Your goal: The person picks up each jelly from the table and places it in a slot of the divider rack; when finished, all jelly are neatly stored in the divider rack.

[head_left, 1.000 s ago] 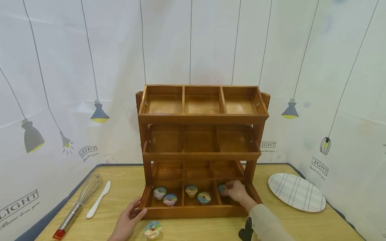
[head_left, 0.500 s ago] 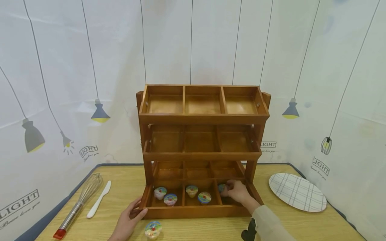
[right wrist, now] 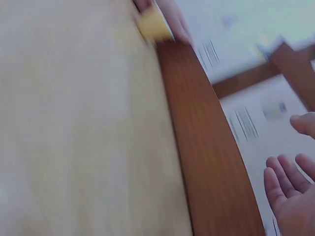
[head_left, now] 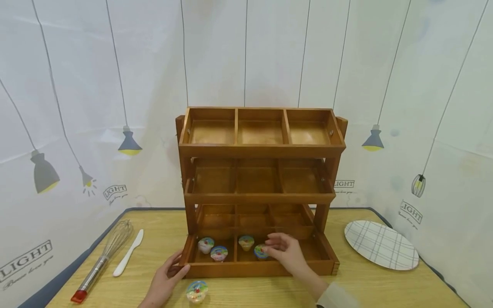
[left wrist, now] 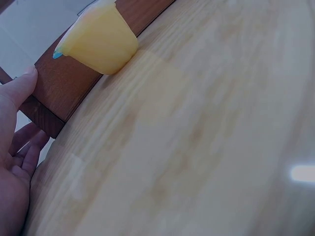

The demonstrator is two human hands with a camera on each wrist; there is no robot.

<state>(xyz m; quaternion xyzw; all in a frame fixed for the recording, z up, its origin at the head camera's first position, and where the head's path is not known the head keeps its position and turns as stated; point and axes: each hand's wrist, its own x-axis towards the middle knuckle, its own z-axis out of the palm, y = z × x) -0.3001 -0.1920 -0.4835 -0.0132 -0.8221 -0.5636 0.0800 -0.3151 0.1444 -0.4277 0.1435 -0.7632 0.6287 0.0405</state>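
Note:
My left hand (head_left: 163, 280) holds the left front corner of the wooden rack (head_left: 254, 270), thumb on its front board and fingers around the side. Just right of that hand, a yellow jelly cup (head_left: 197, 292) stands on the table; the left wrist view shows the same jelly cup (left wrist: 101, 42) up close. Two jelly cups (head_left: 219, 253) sit in the bottom tray's left compartment. Its middle compartment has a jelly cup (head_left: 246, 243) at the back and another (head_left: 260, 251) partly behind my right hand (head_left: 289, 255). In the right wrist view that hand (right wrist: 295, 196) has parted fingers with nothing between them. It hides part of the right compartment.
Above the bottom tray, the rack's upper tiers (head_left: 262, 149) rise with divided compartments. A whisk (head_left: 102, 261) and a white knife (head_left: 129, 252) lie on the left of the table. A checked plate (head_left: 381, 244) lies at the right.
My right hand has let go of the jelly cup in the right compartment and moved left and forward of it. The left hand keeps its place on the rack's corner.

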